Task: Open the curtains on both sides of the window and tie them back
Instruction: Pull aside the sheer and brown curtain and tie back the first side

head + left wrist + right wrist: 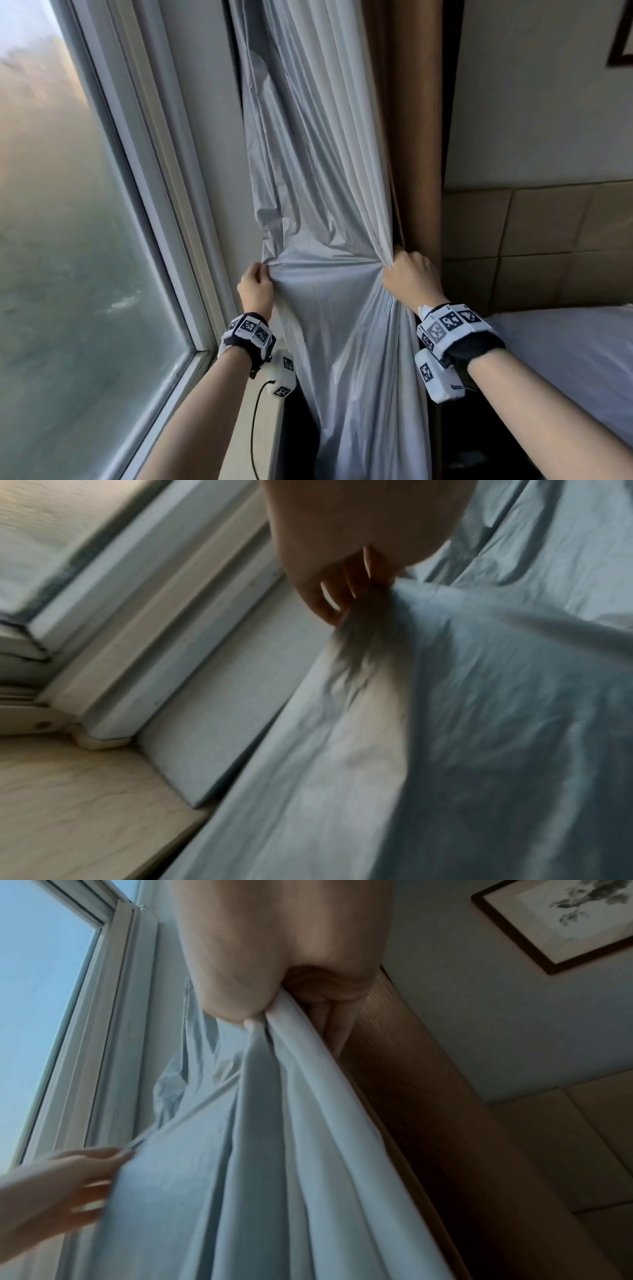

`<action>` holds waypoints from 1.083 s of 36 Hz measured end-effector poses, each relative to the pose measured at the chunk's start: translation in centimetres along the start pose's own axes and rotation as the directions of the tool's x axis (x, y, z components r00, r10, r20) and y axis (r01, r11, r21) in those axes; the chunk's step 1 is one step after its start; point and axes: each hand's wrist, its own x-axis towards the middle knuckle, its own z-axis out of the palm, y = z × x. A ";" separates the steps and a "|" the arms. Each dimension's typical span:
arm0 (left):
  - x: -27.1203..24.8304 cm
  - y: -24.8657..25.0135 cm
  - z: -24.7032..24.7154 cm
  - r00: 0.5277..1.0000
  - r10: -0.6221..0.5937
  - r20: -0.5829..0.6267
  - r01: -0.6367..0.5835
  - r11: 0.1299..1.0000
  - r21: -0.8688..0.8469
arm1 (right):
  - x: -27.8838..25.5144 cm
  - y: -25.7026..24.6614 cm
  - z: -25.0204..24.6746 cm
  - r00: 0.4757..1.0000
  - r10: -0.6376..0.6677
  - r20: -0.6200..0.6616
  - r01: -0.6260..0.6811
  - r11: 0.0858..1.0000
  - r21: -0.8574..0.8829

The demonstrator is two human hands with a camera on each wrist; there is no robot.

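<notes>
A pale grey curtain (318,164) hangs to the right of the window (68,205), gathered against a brown wooden post (416,120). My left hand (255,286) pinches the curtain's left edge at waist height. My right hand (409,275) grips a bunch of its folds by the post. The cloth is stretched flat between the two hands. In the left wrist view the fingers (329,601) curl into the grey fabric (445,696). The right wrist view shows my right hand (274,993) clasping the folds (284,1096), with my left hand (68,1177) blurred at the lower left.
A pale stone window sill (263,418) runs under the window frame (164,192). A bed with white sheets (565,359) lies at the lower right below a tan padded wall panel (548,240). A framed picture (561,920) hangs on the wall.
</notes>
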 end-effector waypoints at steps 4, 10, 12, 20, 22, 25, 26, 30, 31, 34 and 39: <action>-2.7 0.7 -2.1 0.988 0.118 -0.104 -0.114 0.993 0.040 | -0.5 -1.1 0.1 1.000 -0.001 -0.007 0.001 0.999 -0.032; -7.6 3.2 -3.8 0.944 0.327 0.044 -0.329 0.943 0.052 | -1.7 -2.3 0.4 1.000 0.005 -0.028 -0.007 0.998 -0.059; -9.3 4.7 -3.6 0.900 0.404 0.161 -0.415 0.909 0.037 | -2.0 -2.5 0.4 1.000 -0.005 -0.031 0.003 0.998 -0.062; -13.2 10.2 0.2 0.773 0.469 0.427 -0.460 0.878 -0.132 | -3.1 -3.1 0.1 0.999 -0.036 -0.019 0.035 0.998 -0.044; -13.2 10.2 1.6 0.773 0.353 0.527 -0.365 0.927 -0.085 | -3.2 -3.1 -0.1 1.000 -0.014 -0.008 0.014 1.000 0.010; -13.2 9.5 3.2 0.709 0.199 0.677 -0.315 0.948 0.051 | -3.5 -2.9 -0.2 1.000 0.006 0.006 -0.006 0.998 0.057; -13.2 9.2 3.6 0.682 0.191 0.706 -0.338 0.939 0.072 | -3.5 -2.8 -0.3 1.000 0.008 0.005 -0.008 0.998 0.066; -13.5 8.6 4.9 0.600 0.187 0.778 -0.408 0.908 0.096 | -3.5 -2.3 -0.4 1.000 0.001 -0.005 -0.001 0.995 0.100; -13.5 8.3 5.0 0.577 0.172 0.799 -0.431 0.895 0.118 | -3.5 -2.3 -0.5 1.000 0.004 0.000 -0.003 0.994 0.107; -13.8 7.2 5.3 0.524 0.117 0.844 -0.457 0.874 0.162 | -3.7 -2.6 -0.7 1.000 0.012 0.028 -0.015 0.996 0.084; -14.1 6.5 5.4 0.437 0.120 0.892 -0.451 0.887 0.101 | -3.6 -3.1 -0.5 1.000 -0.011 0.008 0.012 0.998 -0.060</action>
